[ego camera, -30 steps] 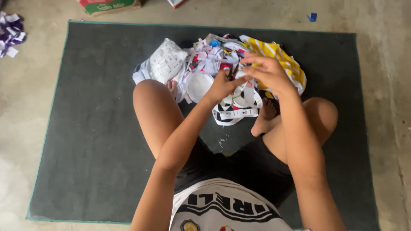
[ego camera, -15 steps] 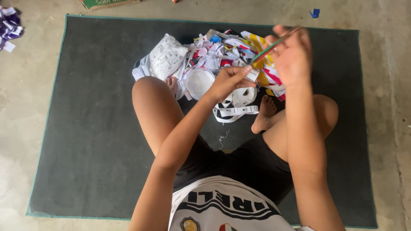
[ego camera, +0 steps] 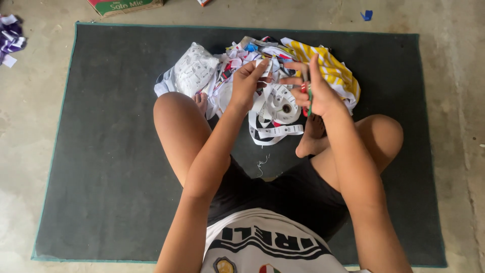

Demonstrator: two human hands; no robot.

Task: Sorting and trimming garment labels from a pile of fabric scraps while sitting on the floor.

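Left hand pinching a white label strip above the label pile. Right hand beside it, gripping what looks like scissors. All over the dark mat.

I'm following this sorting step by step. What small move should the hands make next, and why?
Probably bring the right hand, which grips a thin red and green tool, to the white strip pinched by the left hand. The two hands are raised close together above the pile of strips, the strip's end between them.
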